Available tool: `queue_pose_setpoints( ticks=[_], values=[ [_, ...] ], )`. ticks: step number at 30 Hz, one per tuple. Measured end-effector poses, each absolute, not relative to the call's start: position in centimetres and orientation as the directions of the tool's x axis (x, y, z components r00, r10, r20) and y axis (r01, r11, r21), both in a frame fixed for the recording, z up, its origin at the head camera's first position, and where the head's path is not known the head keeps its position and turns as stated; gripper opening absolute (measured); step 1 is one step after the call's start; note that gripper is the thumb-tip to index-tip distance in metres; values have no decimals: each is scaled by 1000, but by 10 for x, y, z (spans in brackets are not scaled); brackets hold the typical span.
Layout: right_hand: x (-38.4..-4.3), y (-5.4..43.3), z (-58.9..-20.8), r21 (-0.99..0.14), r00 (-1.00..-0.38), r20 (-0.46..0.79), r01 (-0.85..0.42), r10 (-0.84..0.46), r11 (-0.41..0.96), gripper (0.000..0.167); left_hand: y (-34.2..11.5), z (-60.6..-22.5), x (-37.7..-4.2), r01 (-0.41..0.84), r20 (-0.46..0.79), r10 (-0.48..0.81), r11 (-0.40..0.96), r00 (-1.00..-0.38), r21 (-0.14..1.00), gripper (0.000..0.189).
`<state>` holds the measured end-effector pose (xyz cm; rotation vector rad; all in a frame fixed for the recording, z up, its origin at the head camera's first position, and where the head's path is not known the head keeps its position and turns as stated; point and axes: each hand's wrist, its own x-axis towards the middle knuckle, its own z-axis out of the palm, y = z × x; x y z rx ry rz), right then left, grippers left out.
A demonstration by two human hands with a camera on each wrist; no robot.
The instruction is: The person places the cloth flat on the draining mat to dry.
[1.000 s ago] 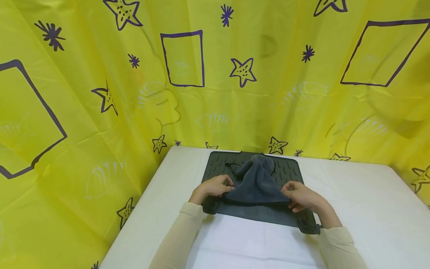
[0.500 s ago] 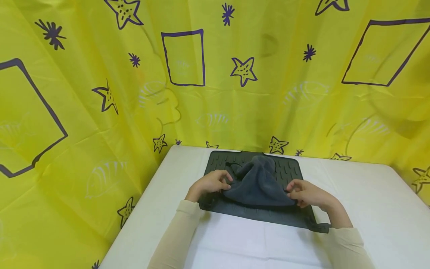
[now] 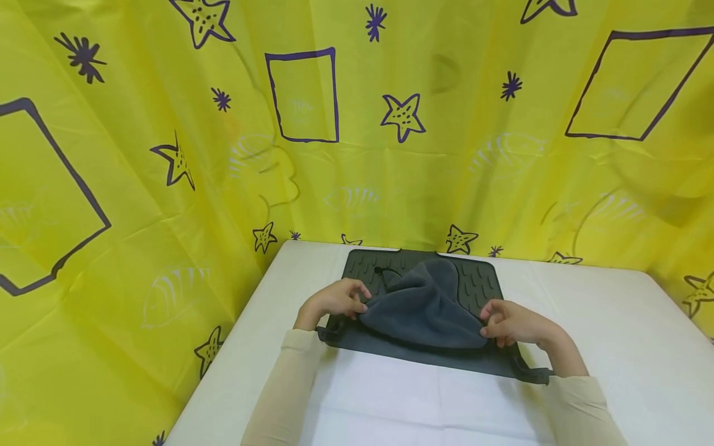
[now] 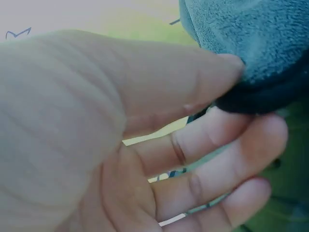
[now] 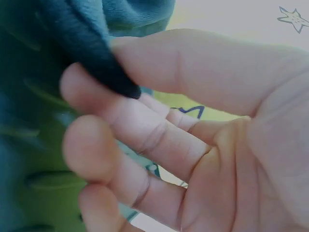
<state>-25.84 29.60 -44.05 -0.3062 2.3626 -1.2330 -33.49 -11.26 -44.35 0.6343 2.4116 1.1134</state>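
Observation:
A soft, dark blue-grey fleece piece (image 3: 424, 313) with a dark hem spreads over a black ridged mat (image 3: 482, 288), its folds rising to a rounded hump at the back. From its left side a short black cord (image 3: 385, 271) sticks out. My left hand (image 3: 337, 298) pinches the hem at the left end; in the left wrist view the thumb lies over the fuzzy cloth (image 4: 260, 38) and fingers lie beneath. At the right end my right hand (image 3: 515, 322) pinches the same hem between thumb and fingers, with the hem (image 5: 108, 67) showing in the right wrist view.
Beneath the mat is a white-covered table (image 3: 390, 396). A yellow curtain (image 3: 368, 173) printed with stars and frames hangs behind and to the left. Black straps with small camera mounts (image 3: 532, 373) sit at the wrists.
Both hands have moved apart, the left leftward and the right slightly rightward, drawing the hem wider. The front of the fleece now bulges lower toward the mat's near edge.

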Motion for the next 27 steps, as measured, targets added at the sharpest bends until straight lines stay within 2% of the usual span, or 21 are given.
queue_pose_setpoints(
  ticks=[6,11,17,27],
  values=[
    [-260,291,-442,-761,-880,-330,34,-341,648,42,-112,-443,-333,229,-225,559,626,-798,745,21],
    [-262,284,-443,-722,-904,-325,47,-278,691,38,-107,-447,-334,272,-189,555,641,-810,718,23],
    [-263,280,-447,-739,-915,-292,30,-280,673,36,-98,-453,-334,315,-117,527,656,-842,686,23],
    [-264,286,-445,-756,-925,-279,46,-257,653,33,-101,-451,-335,292,-139,554,616,-821,732,23]
  ],
)
